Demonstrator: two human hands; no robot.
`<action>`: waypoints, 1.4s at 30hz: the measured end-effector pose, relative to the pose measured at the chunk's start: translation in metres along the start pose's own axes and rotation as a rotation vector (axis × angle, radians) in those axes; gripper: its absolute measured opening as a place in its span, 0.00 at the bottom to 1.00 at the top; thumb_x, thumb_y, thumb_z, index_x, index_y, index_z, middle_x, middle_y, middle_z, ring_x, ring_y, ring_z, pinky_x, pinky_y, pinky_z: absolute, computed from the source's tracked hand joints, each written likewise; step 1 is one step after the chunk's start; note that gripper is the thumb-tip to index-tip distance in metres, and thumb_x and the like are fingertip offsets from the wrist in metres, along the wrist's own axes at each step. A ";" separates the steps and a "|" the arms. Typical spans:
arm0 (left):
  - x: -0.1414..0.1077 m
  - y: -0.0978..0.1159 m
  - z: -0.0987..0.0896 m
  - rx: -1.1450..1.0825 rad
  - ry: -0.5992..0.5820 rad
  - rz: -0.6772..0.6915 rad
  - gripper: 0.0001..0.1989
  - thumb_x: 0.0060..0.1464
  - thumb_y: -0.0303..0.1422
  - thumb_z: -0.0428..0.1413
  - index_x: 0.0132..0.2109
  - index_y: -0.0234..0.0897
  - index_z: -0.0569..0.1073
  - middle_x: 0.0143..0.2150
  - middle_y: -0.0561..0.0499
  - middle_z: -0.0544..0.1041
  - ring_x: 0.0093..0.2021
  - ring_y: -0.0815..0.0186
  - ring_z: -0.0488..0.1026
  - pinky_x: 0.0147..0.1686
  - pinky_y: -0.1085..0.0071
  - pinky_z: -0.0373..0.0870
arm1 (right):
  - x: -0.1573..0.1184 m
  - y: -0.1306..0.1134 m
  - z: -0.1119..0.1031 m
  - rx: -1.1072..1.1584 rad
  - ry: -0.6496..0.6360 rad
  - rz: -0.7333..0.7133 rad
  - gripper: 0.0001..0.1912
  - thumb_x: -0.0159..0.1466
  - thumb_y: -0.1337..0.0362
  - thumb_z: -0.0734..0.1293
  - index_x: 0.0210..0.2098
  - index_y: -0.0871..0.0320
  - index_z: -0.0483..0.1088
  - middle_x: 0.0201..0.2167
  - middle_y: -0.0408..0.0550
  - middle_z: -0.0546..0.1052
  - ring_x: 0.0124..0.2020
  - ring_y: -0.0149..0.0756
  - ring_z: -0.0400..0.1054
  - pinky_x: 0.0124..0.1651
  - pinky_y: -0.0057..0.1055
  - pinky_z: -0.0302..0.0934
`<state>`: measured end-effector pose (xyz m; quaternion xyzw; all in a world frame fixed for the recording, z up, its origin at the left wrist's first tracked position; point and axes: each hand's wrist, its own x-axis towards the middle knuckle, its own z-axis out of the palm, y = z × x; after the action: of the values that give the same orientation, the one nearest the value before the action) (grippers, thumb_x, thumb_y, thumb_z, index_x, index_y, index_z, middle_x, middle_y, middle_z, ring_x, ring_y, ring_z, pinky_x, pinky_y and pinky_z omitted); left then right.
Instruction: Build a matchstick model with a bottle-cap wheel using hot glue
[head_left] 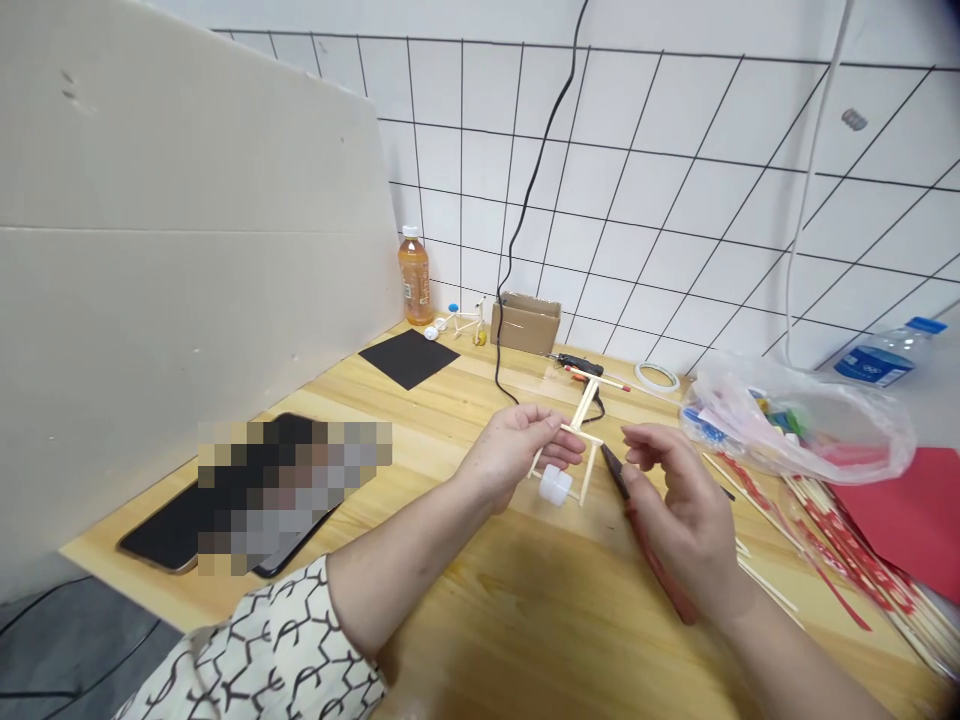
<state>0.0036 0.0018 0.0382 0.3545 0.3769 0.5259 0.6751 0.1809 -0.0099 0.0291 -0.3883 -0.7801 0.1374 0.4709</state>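
Between thumb and fingers, my left hand [525, 445] holds a small frame of pale wooden sticks [589, 405]. A crossbar with red ends tops the frame, and a white cap-like wheel [555, 485] sits between its lower legs. To the right, my right hand [679, 500] is beside the frame with curled fingers, above red-handled pliers [652, 550]. The plier jaws point toward the frame. Whether the right hand touches the pliers or pinches something small is hidden.
Two phones [157, 525] lie at the left. Toward the back are black paper [409, 358], an orange bottle [415, 280], a cardboard box [527, 325] and a glue gun [579, 365]. At right lie a plastic bag [862, 420], bundled sticks [862, 560] and red paper [915, 510].
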 end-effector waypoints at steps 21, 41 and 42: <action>0.003 -0.023 0.003 0.106 -0.024 0.109 0.09 0.50 0.34 0.56 0.34 0.31 0.72 0.28 0.47 0.77 0.28 0.70 0.70 0.31 0.75 0.62 | 0.000 0.011 0.024 0.720 -0.131 0.702 0.16 0.53 0.51 0.68 0.28 0.59 0.69 0.19 0.39 0.65 0.18 0.23 0.52 0.21 0.25 0.43; 0.008 -0.025 0.000 0.017 0.085 0.033 0.09 0.53 0.34 0.54 0.35 0.31 0.72 0.33 0.44 0.78 0.33 0.67 0.71 0.33 0.73 0.66 | -0.009 0.014 0.035 0.805 -0.127 0.779 0.16 0.49 0.52 0.71 0.26 0.59 0.70 0.17 0.38 0.65 0.18 0.23 0.52 0.20 0.24 0.42; 0.008 -0.024 0.000 0.016 0.075 0.018 0.10 0.52 0.35 0.54 0.35 0.31 0.72 0.33 0.44 0.78 0.33 0.66 0.72 0.34 0.72 0.66 | -0.009 0.015 0.034 0.805 -0.123 0.777 0.16 0.49 0.52 0.71 0.26 0.59 0.71 0.17 0.38 0.65 0.17 0.23 0.52 0.20 0.24 0.42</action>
<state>0.0160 0.0046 0.0160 0.3433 0.4030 0.5419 0.6528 0.1614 -0.0013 -0.0030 -0.4279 -0.4918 0.6099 0.4506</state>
